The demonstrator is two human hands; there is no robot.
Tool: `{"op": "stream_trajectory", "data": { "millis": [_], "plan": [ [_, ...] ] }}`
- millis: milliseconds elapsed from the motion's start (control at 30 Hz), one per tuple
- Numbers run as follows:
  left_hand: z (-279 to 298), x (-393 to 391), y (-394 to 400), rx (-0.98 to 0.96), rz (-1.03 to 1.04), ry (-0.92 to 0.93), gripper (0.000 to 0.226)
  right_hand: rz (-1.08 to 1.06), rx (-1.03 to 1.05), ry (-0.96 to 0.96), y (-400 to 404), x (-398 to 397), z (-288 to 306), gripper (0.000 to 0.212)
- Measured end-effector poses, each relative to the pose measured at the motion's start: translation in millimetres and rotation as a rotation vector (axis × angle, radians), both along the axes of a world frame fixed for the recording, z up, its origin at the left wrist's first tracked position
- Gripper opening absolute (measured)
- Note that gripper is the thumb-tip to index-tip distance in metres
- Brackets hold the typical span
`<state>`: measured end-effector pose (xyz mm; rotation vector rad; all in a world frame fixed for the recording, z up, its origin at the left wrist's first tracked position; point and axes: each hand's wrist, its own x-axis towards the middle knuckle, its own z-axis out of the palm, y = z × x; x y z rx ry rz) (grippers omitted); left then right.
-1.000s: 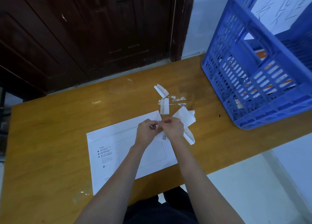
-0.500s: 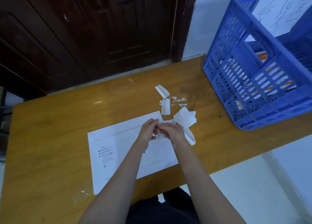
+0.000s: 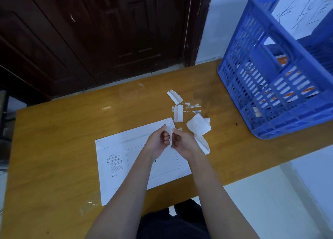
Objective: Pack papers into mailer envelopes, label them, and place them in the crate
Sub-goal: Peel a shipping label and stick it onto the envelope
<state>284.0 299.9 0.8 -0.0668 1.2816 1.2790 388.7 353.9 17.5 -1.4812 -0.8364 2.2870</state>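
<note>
hands [image 3: 171, 139] parted slightly, wooden table [image 3: 54, 148]

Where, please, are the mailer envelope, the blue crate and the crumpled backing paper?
mailer envelope [image 3: 115, 148]: head view, bare left part.
blue crate [image 3: 270, 112]: head view, slotted near wall.
crumpled backing paper [image 3: 198, 125]: head view, its middle.

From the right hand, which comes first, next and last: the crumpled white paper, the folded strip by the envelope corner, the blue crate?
In the head view, from the right hand:
1. Crumpled white paper, just beyond the hand, slightly right.
2. Folded strip, farther up the table, straight beyond the hand.
3. Blue crate, far right at the table's end.
</note>
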Motion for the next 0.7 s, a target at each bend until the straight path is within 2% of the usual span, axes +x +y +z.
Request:
{"op": "stream_trajectory", "data": {
  "millis": [133, 233, 400, 500, 567, 700],
  "plan": [
    [-3, 2, 5, -0.051, 0.005, 0.075, 0.035, -0.011, 0.103, -0.179, -6, -11, 3, 0.036],
    [-3, -4, 8, -0.071, -0.006, 0.137, 0.037, -0.028, 0.134, -0.182, -10, -15, 3, 0.039],
    [-2, -4, 6, -0.103, -0.041, 0.181, 0.04, 0.072, 0.262, -0.2, -14, -15, 1, 0.021],
    [2, 0, 7, -0.166, -0.215, 0.402, 0.044, 0.081, 0.25, -0.22, -15, -16, 0, 0.017],
    [2, 3, 9, -0.203, -0.202, 0.574, 0.043, 0.092, 0.228, -0.198, -16, -18, 0, 0.02],
    [-2, 1, 9, -0.185, -0.143, 0.649, 0.041, 0.142, 0.26, -0.15, -13, -17, 3, 0.027]
  ]
}}
